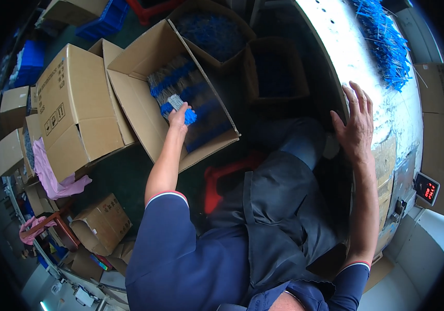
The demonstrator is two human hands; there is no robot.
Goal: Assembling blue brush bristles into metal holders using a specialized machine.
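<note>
My left hand is closed around a bundle of thin silvery pieces with blue ends. It reaches over an open cardboard box on my left. Inside that box lie rows of similar blue-ended bundles, partly in shadow. My right hand has its fingers spread and lies at the near edge of a bright worktable, with nothing in its grasp. Further along the tabletop sits a loose pile of thin blue pieces.
Two more open cartons with blue pieces, a large one and a smaller one, stand beyond the box. A closed carton stands left. A red stool is beside my legs. A small display with red digits hangs beside the table.
</note>
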